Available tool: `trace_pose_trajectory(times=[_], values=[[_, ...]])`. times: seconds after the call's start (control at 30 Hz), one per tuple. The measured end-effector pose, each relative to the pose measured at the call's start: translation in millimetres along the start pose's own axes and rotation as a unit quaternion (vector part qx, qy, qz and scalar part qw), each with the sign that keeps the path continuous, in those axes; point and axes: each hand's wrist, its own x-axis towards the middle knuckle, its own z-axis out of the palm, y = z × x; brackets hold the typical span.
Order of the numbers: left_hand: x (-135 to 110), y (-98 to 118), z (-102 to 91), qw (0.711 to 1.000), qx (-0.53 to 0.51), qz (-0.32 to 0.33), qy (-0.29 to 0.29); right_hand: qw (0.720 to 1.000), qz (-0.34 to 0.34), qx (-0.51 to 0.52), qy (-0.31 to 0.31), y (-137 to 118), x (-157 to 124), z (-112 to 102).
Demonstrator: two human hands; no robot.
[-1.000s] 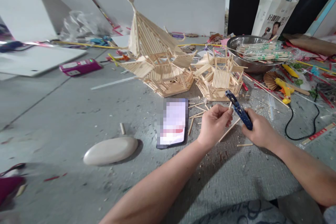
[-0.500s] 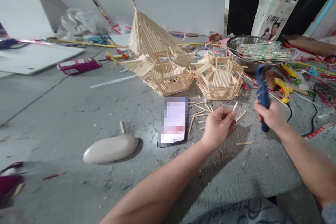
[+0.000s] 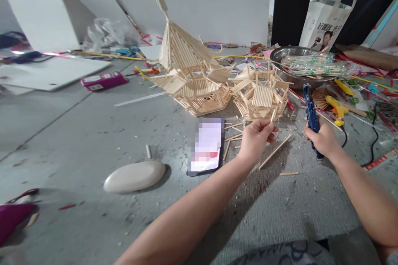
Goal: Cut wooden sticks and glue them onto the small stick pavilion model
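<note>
Stick (image 3: 273, 115) is finger-pinched in left hand (image 3: 254, 140) near small stick model (image 3: 263, 96); blue tool (image 3: 311, 112) is gripped in right hand (image 3: 323, 136). Model could be knocked by forward swing; stick could be dropped through loose pinch.

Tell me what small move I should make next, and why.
Perhaps hold the short stick against the smaller stick model to check its fit: your left hand pinches it in front of that model, while your right hand holds the blue tool off to the right.
</note>
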Motion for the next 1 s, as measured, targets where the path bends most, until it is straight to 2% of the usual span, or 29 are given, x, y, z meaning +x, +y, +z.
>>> trace_pose_trajectory(times=[0.27,0.57,0.67,0.8,0.9,1.0], values=[[30.6,-6.1,1.7,0.995,0.074,0.041,0.055,0.999,-0.002,-0.032,-0.022,-2.3,-1.3,3.3],[45.9,-5.8,4.4,0.986,0.147,0.049,0.055,0.992,0.004,-0.118,-0.035,-2.0,-0.7,6.6],[48.2,-4.1,2.0,0.960,0.263,0.078,0.065,0.989,0.009,-0.139,-0.046,-1.9,-0.2,7.6],[50.2,-0.9,-0.4,0.895,0.419,0.131,0.075,0.973,0.019,-0.221,-0.071,-5.2,-0.8,7.5],[50.3,1.9,0.5,0.859,0.485,0.146,0.082,0.951,0.019,-0.296,-0.092,-8.4,-2.5,6.1],[50.1,3.3,2.2,0.846,0.506,0.144,0.086,0.930,0.005,-0.352,-0.111,-8.6,-4.4,5.7]])
